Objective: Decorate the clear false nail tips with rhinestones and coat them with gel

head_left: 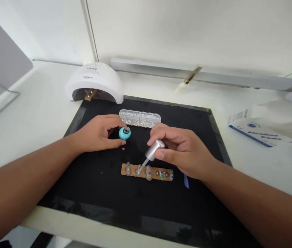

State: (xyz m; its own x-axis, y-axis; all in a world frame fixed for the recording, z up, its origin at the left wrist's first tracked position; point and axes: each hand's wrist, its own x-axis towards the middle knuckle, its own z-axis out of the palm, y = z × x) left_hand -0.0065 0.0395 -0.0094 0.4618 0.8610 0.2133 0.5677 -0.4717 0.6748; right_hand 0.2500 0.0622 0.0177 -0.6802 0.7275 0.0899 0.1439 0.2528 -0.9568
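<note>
My left hand (104,134) pinches a small turquoise nail polish bottle (124,133) between thumb and forefinger; its neck is uncapped. In my right hand (179,146) is the silver cap of a nail polish brush (154,151), pointing down and left. The brush tip meets, or hovers just over, one of the press-on nails (138,170) on a tan strip (132,175). Several decorated nails sit in a row along that strip, some with coloured gems. A tiny pinkish bit (123,148) lies below the bottle.
Behind my hands is a clear compartment case (140,117) of small gems. A white nail lamp (94,81) stands at the back left, with another strip (90,94) inside. A brush (192,75), an alcohol pads box (264,127) and a purple tool (186,181) lie around the black mat (96,193).
</note>
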